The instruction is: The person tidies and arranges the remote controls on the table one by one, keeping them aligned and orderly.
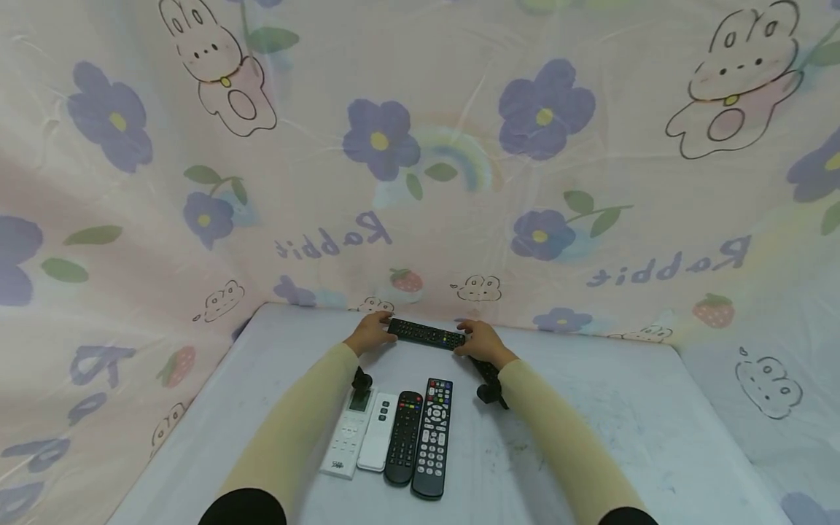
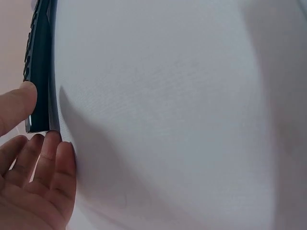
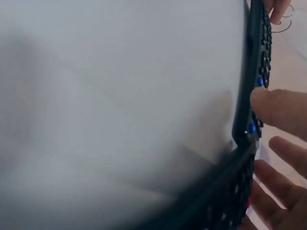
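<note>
Near the far edge of the white table, a black remote control (image 1: pixel 426 334) lies crosswise between both hands. My left hand (image 1: pixel 370 333) holds its left end, thumb (image 2: pixel 21 105) against the remote and fingertips (image 2: pixel 52 136) close by its end. At the other end my right hand (image 1: pixel 484 343) grips it, thumb (image 3: pixel 268 108) on the near side and fingers (image 3: pixel 283 184) beyond it. A second black remote (image 1: pixel 485 370) slants beneath the right hand and wrist, partly hidden. In the right wrist view this second remote (image 3: pixel 211 201) meets the first one's end at an angle.
Nearer me, a row stands side by side: a white air-conditioner remote (image 1: pixel 348 437) with a screen, a slim white remote (image 1: pixel 377 434), a small black remote (image 1: pixel 403 441) and a longer black remote (image 1: pixel 432 445). A patterned curtain (image 1: pixel 453 219) rises behind the table (image 1: pixel 623 423).
</note>
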The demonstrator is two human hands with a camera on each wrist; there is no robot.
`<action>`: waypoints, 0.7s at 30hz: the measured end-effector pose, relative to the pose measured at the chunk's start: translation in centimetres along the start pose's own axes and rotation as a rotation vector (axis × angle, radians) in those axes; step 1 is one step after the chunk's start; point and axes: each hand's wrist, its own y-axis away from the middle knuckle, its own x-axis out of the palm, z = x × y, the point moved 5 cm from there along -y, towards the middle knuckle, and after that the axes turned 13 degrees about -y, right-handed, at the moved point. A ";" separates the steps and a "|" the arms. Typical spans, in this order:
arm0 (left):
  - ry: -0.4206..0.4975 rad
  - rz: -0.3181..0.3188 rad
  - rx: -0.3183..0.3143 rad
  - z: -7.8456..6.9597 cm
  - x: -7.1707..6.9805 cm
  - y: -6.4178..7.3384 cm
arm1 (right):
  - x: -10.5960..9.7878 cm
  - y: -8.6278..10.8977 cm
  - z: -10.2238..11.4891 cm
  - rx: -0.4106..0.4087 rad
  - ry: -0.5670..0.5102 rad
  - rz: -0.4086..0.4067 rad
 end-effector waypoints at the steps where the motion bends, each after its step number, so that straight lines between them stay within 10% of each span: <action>1: -0.010 -0.001 0.002 -0.1 0.0 0.0 | 0.0 0.0 0.0 0.002 -0.002 -0.002; 21: -0.027 -0.020 -0.059 0.4 0.8 -1.0 | 0.9 -1.1 -0.9 0.058 0.096 -0.033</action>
